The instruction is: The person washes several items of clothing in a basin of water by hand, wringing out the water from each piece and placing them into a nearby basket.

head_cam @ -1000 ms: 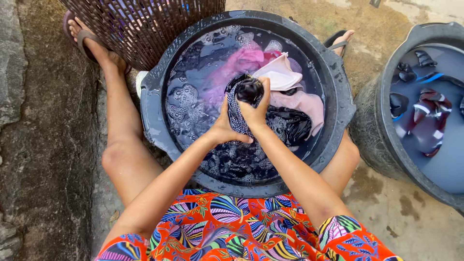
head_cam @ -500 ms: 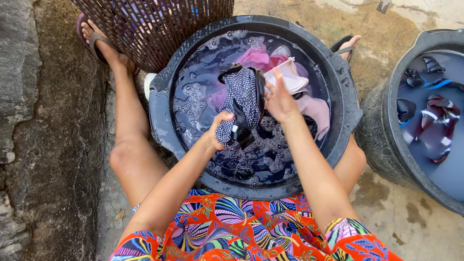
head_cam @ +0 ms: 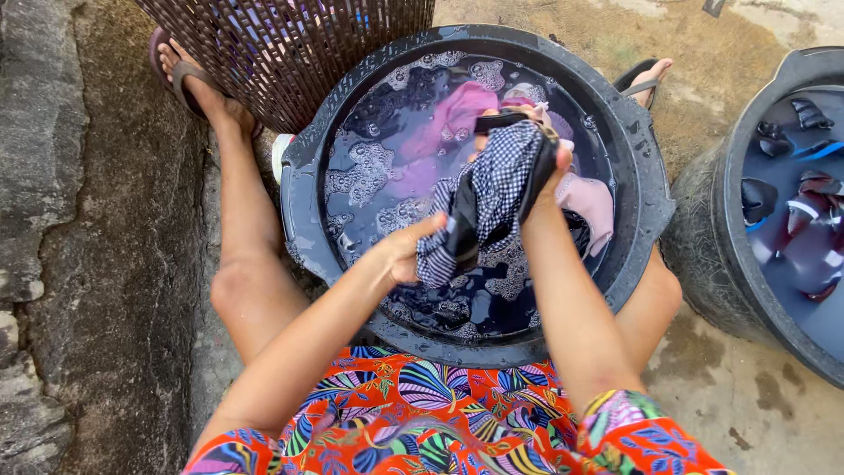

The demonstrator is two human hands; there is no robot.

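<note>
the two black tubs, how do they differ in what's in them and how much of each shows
The near tub, between the person's legs, shows whole; the right tub is cut off by the frame edge. The near tub holds sudsy, bubbly water with pink garments; the right tub holds smooth bluish water with dark pieces floating. Both hands work a checked cloth over the near tub; none reach the right tub. Both are round, black and hold water.

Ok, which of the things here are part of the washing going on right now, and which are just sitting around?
In use:
- left hand and right hand, both gripping the checked cloth
- black tub of soapy water
- pink clothes soaking in it

Just lying about:
- brown basket
- second tub on the right, with dark clothes in water
</note>
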